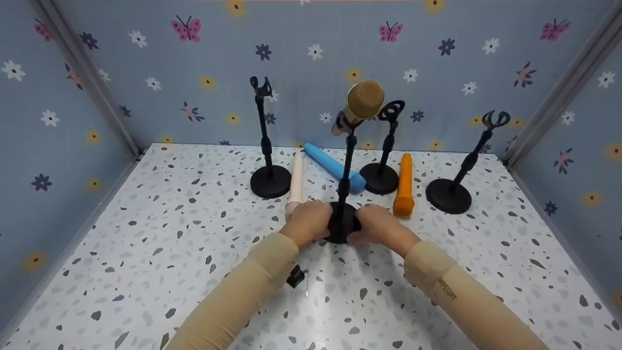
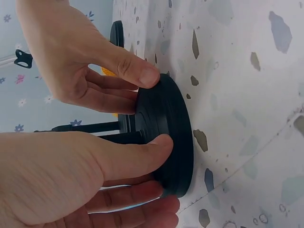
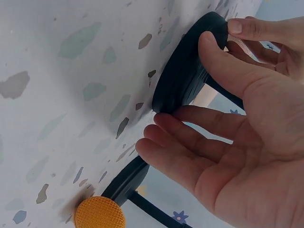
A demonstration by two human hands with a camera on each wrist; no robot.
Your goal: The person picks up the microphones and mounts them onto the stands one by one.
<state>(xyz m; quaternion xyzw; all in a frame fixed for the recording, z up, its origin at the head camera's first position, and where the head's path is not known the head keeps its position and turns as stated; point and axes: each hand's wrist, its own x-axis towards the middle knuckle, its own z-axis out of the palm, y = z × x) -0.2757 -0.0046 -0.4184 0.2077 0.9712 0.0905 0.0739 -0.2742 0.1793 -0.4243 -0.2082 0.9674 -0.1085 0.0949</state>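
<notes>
A black microphone stand [image 1: 342,228] stands upright in the middle of the table, with a gold-headed microphone [image 1: 365,99] tilted in its clip. My left hand [image 1: 310,221] grips the round base from the left, and my right hand [image 1: 380,224] grips it from the right. In the left wrist view, both thumbs lie on top of the base [image 2: 166,128] with fingers around its rim. The right wrist view has the base [image 3: 190,66] close to the tabletop. Beside my left hand lies a pale pink microphone [image 1: 297,180], its head partly hidden by that hand.
Behind are a blue microphone [image 1: 330,165] and an orange microphone [image 1: 404,184], both lying down. Three more stands hold no microphone: left [image 1: 270,182], back [image 1: 380,178] and right [image 1: 448,196]. Flower-patterned panels [image 1: 291,29] border the speckled table [image 1: 146,243].
</notes>
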